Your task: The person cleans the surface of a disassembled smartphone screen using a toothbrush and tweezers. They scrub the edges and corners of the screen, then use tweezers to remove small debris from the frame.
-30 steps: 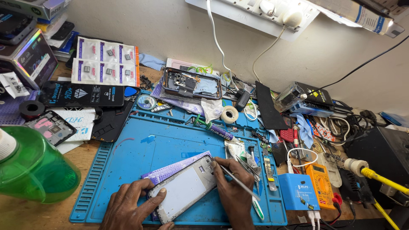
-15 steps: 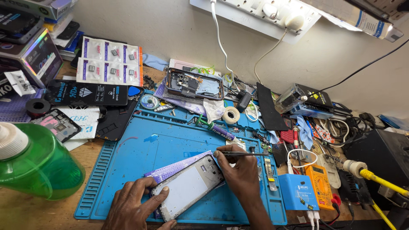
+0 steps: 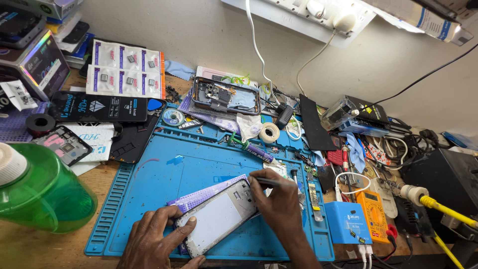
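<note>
On blue mat [image 3: 164, 184], cluttered bench [image 3: 107, 172].

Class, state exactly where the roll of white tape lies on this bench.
In the head view, the roll of white tape lies at the blue mat's far edge, beside crumpled white tissue.

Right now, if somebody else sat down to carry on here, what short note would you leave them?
Left hand steadies the opened phone on the blue mat.
Right hand pinches a thin tool at the phone's upper corner.
Done: the phone lies open, its inner frame showing.
Left: the work at that corner; whether anything has been lifted out cannot be seen.
Nearby: tape roll, yellow meter, green bottle.
</note>
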